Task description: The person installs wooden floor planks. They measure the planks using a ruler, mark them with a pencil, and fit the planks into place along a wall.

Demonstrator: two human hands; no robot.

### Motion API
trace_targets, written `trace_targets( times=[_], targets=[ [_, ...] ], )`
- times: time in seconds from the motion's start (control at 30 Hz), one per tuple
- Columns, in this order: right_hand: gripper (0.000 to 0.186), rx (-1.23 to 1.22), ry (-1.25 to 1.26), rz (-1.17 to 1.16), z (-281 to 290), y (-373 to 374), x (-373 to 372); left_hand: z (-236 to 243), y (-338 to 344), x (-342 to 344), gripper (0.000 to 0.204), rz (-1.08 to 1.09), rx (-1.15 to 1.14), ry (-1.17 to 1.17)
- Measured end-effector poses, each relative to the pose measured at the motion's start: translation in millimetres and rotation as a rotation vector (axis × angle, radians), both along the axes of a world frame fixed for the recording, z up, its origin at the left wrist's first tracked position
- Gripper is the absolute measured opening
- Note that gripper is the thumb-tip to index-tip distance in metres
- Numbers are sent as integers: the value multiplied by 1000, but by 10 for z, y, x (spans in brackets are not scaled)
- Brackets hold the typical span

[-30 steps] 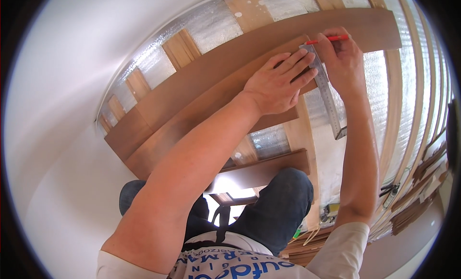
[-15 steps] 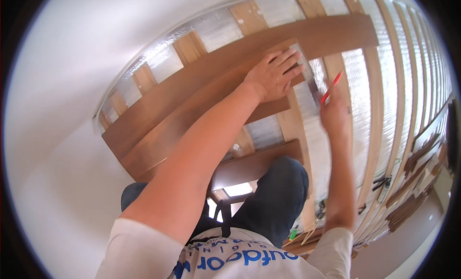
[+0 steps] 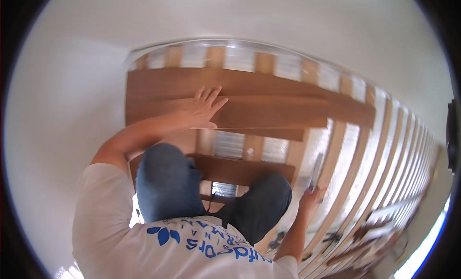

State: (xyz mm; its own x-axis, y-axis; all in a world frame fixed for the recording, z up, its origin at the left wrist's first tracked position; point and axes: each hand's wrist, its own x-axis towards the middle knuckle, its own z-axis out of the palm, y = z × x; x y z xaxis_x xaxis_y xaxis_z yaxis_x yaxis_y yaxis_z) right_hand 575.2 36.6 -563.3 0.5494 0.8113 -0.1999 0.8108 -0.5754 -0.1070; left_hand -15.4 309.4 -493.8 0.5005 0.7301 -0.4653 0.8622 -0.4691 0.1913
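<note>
My left hand (image 3: 209,108) lies flat with spread fingers on a brown wooden plank (image 3: 273,111). This plank rests alongside a longer brown plank (image 3: 168,81) at the far side, its right end short of the longer one's. Part of another brown plank (image 3: 285,133) shows beneath its near edge. To the right, my right hand (image 3: 312,196) is closed on the near end of a narrow metal ruler (image 3: 317,169), which points away from me over the battens. Motion blur hides the ruler's details, and no pencil can be made out in that hand.
Pale wooden battens (image 3: 336,144) run over silvery foil sheeting (image 3: 230,143). A separate brown plank (image 3: 240,168) lies between my knees and the others. White walls (image 3: 72,111) border the left and far sides. Several loose boards and tools (image 3: 365,236) lie at the right.
My left hand has come off the ruler at the plank's right end and moved left along the plank. My right hand, which held a red pencil, is lower and grips the ruler. The view has turned.
</note>
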Motion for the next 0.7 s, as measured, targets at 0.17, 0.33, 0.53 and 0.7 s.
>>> trace_targets(
  times=[0.17,0.33,0.53,0.7],
  targets=[
    [39,58,23,169,250,727,-400,-228,-492,-506,117,144,62,-6],
    [29,178,173,596,826,2149,-1138,-303,-642,-503,102,109,114,-160],
    [72,72,76,931,682,3390,-1691,-424,-898,-421,97,25,157,-270],
    [93,-192,-27,1065,509,4028,-2311,-507,-861,-522,95,14,113,-271]
  ],
)
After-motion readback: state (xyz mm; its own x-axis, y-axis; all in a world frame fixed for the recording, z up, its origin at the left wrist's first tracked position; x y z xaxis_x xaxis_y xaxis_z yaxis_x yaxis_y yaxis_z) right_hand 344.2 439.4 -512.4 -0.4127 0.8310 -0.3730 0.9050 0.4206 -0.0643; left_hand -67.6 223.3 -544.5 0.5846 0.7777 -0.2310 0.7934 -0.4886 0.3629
